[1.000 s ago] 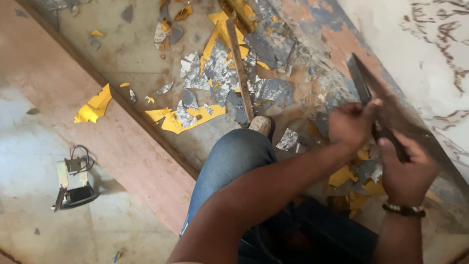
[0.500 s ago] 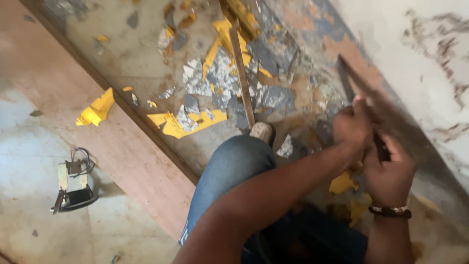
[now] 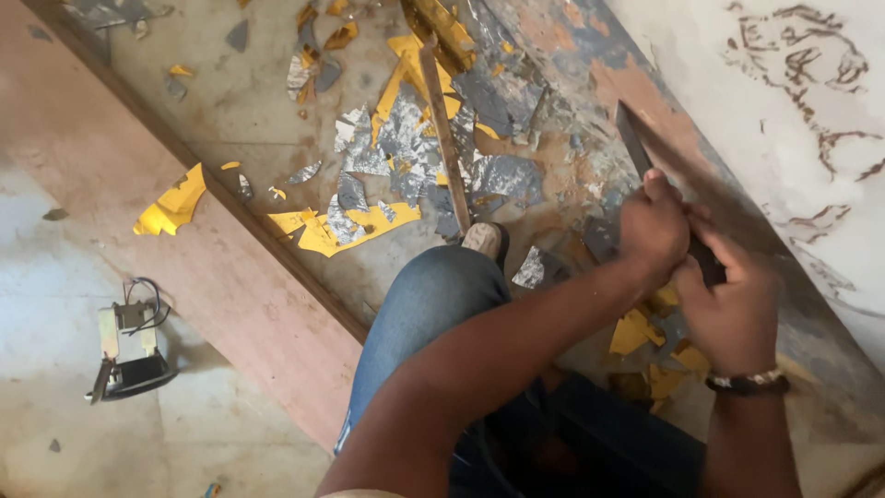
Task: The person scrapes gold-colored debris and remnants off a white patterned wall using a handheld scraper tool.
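Both hands grip a dark flat scraper blade (image 3: 636, 148) that lies along a long wooden board (image 3: 737, 207) with worn, patchy coating. My left hand (image 3: 653, 226) clasps the tool further forward, my right hand (image 3: 733, 300), with a beaded bracelet at the wrist, holds it just behind. The blade tip points up and left along the board. My knee in blue jeans (image 3: 424, 314) is bent below the hands.
Yellow and silver peeled flakes (image 3: 369, 175) litter the floor around a thin wooden stick (image 3: 444, 138). A reddish-brown plank (image 3: 184, 231) runs diagonally at left. A small metal device with wires (image 3: 129, 350) sits on the concrete at lower left.
Both hands and the scraper have shifted slightly left and down along the board; the view has drifted a little.
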